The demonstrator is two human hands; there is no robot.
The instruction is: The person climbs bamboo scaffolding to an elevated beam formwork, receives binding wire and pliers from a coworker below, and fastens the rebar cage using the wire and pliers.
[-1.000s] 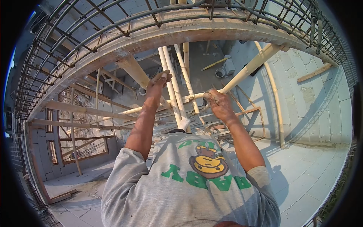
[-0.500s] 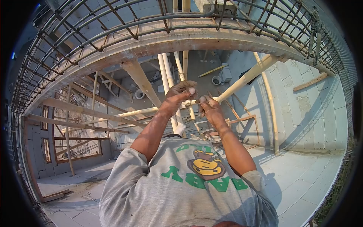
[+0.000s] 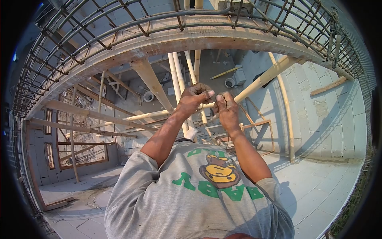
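My left hand (image 3: 194, 98) is closed, thumb pressed against curled fingers, in front of my chest. My right hand (image 3: 227, 113) is closed in a similar pinch, close beside it on the right. The fingertips of the two hands nearly meet. Whatever may be between the fingers is too small to make out. Behind them crosses a pale horizontal pole (image 3: 151, 116). A thick slanting pole (image 3: 264, 77) runs from near my right hand up to the wooden beam (image 3: 215, 43) above.
A rebar cage (image 3: 147, 20) lies along the beam. Another slanting post (image 3: 149, 79) props the beam at left. Far below are a bucket (image 3: 148, 96), a second bucket (image 3: 229, 83) and white blocks (image 3: 239, 76). Pale block walls (image 3: 318, 115) stand at right.
Both hands have shifted slightly to the right and stay closed. My right hand has turned a little more upright, and the gap between the hands looks narrower.
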